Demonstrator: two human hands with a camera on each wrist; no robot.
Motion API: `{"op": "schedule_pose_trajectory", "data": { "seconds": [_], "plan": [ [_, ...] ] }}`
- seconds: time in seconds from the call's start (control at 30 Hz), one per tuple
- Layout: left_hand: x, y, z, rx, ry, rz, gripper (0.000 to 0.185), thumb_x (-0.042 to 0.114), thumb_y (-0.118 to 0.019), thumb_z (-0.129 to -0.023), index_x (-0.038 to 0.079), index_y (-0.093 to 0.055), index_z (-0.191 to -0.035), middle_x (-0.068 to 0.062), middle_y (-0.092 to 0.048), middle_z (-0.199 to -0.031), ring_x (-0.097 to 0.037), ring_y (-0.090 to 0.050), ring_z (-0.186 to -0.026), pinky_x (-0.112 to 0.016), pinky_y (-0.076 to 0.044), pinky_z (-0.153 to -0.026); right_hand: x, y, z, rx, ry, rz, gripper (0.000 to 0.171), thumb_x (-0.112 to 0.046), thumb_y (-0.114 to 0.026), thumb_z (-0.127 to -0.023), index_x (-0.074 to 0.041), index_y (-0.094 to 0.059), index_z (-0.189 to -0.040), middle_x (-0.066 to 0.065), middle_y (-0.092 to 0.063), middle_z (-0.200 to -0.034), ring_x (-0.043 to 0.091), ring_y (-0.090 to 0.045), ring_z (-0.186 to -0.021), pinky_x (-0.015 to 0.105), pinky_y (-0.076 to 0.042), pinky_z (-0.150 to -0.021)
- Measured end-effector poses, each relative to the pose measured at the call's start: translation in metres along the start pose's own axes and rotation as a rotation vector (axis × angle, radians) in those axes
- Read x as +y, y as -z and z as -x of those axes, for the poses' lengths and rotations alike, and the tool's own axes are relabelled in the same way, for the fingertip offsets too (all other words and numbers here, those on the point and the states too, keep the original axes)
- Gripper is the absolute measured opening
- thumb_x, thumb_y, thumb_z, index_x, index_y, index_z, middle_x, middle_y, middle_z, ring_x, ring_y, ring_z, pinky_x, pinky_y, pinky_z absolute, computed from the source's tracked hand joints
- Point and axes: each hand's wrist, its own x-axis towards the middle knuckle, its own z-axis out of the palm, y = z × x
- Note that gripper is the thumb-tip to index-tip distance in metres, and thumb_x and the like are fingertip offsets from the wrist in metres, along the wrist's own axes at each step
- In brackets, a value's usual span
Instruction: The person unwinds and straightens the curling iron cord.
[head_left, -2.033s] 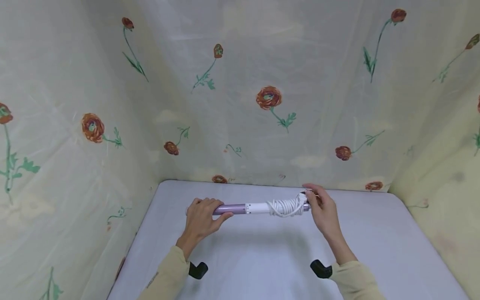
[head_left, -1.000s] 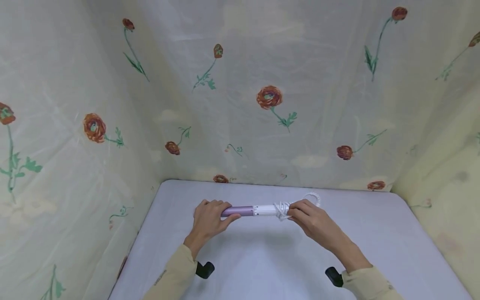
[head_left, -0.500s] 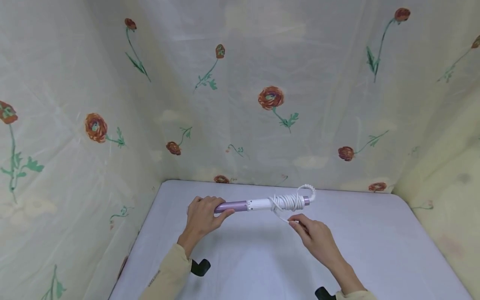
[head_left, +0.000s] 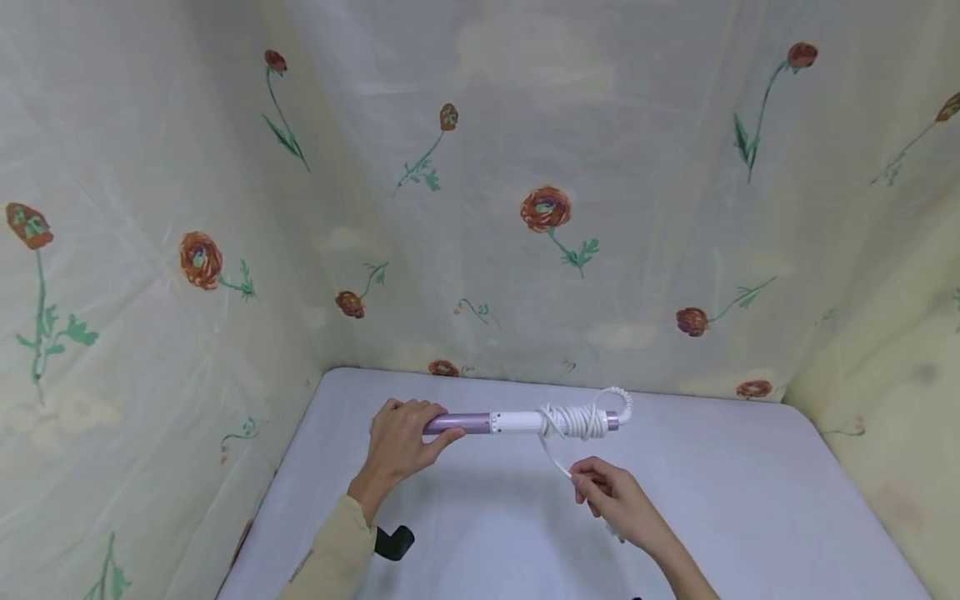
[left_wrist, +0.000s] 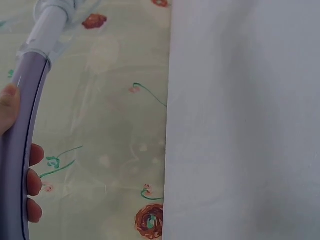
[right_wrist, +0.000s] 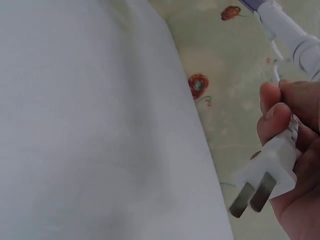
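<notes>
A curling iron [head_left: 517, 422] with a purple barrel and a white handle is held level above the white table [head_left: 750, 500]. My left hand [head_left: 401, 446] grips the purple barrel [left_wrist: 22, 125] at its left end. A white cord [head_left: 577, 421] is wound round the handle, with one loop sticking up at the right end. My right hand [head_left: 611, 500] is below the handle and pinches the cord's white two-pin plug [right_wrist: 262, 177], with a short length of cord running up from it to the coil.
Pale cloth printed with red flowers [head_left: 543, 204] hangs close on the left, back and right of the table. A black wrist mount [head_left: 393, 542] shows under my left sleeve.
My right hand left the right end of the handle, took the plug end of the cord and drew it down and toward me, unwinding a short length. The left hand kept its grip.
</notes>
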Motion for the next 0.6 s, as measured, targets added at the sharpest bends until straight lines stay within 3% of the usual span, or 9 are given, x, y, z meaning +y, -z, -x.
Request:
{"op": "schedule_pose_trajectory", "data": {
  "seconds": [0.1,0.27,0.6],
  "plan": [
    [-0.001,0.003,0.0,-0.01,-0.015,-0.003,0.045,0.061,-0.066,-0.076,0.022,-0.071,-0.098,0.005,-0.072,-0.086,-0.01,-0.057,-0.073,-0.034,-0.043,-0.08,0.012,0.001,-0.003,-0.058,0.01,-0.031,0.035,-0.026,-0.051,-0.097,0.006,-0.057,-0.11,0.006,-0.058,-0.076,0.003,-0.048,-0.056,0.022,-0.042,-0.05],
    [-0.002,0.003,0.002,-0.016,-0.037,0.004,0.045,0.061,-0.066,-0.076,0.022,-0.072,-0.096,0.006,-0.071,-0.082,-0.008,-0.053,-0.068,-0.034,-0.042,-0.079,0.028,0.009,-0.011,-0.118,0.073,0.022,0.034,-0.023,-0.048,-0.099,0.007,-0.061,-0.11,0.008,-0.057,-0.073,0.0,-0.045,-0.055,0.022,-0.042,-0.049],
    [-0.001,0.002,0.005,-0.021,-0.055,0.032,0.045,0.062,-0.065,-0.077,0.022,-0.072,-0.097,0.006,-0.072,-0.085,-0.007,-0.053,-0.07,-0.032,-0.04,-0.079,0.04,0.037,-0.029,-0.114,0.066,0.138,0.024,-0.023,-0.051,-0.098,-0.002,-0.064,-0.101,0.002,-0.053,-0.071,0.005,-0.046,-0.059,0.025,-0.042,-0.054]
  ]
}}
